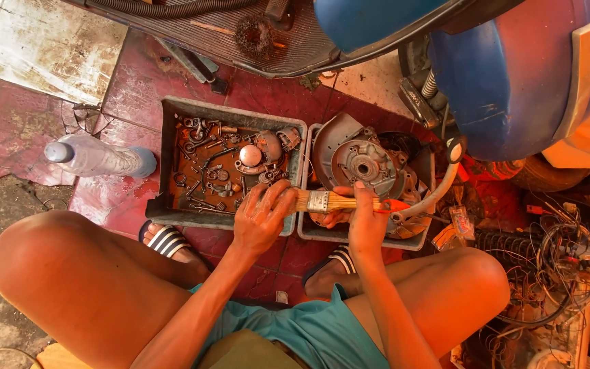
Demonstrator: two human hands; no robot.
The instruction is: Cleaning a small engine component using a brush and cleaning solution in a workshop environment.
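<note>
Right hand: the right hand (365,222) is gripping the paintbrush (339,202) near its metal band, fingers clenched around the wooden handle.
Left hand: the left hand (261,215) is resting over the bristle end, fingers curled on the bristles, pressing or wiping them; exactly how I cannot tell.
Brush: it is lying level, above the gap between the two trays.
Right tray (363,238): it is holding a round metal engine cover (356,160), looking fairly clean already, though dark grime is showing around it.
Left tray (172,219): small parts (223,164) are sitting in brown, dirty liquid, seemingly not yet cleaned.
Beyond: a plastic bottle (93,157) is lying on the red floor.
</note>
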